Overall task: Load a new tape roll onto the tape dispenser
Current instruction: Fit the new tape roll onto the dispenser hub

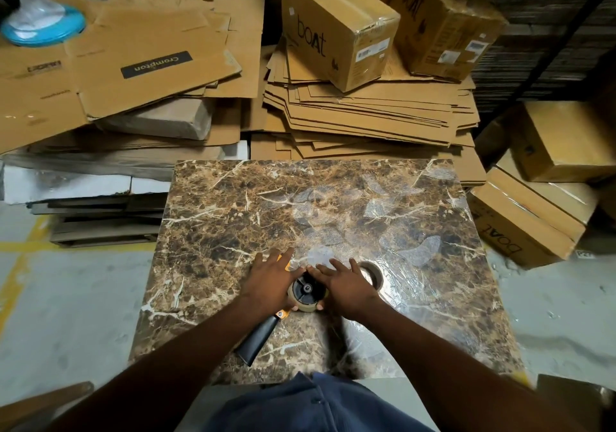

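Note:
The tape dispenser (263, 333) lies on its side on the brown marble tabletop (233, 218), its black handle pointing toward me and its yellow frame mostly hidden under my hands. A tape roll (307, 305) sits around the dispenser's black hub (306, 287). My left hand (270, 278) presses down on the dispenser's frame left of the roll, fingers spread. My right hand (346, 283) rests on the roll's right side, with fingers over its top and the thumb under its near edge. A second roll (372, 273) lies on the table just right of my right hand.
Flattened cardboard (366, 111) is stacked behind the table, with taped boxes (336, 25) on top. More boxes (526, 218) stand at the right. A blue-based fan (43, 26) sits at the back left. Clear tape scraps (420, 248) stick to the tabletop.

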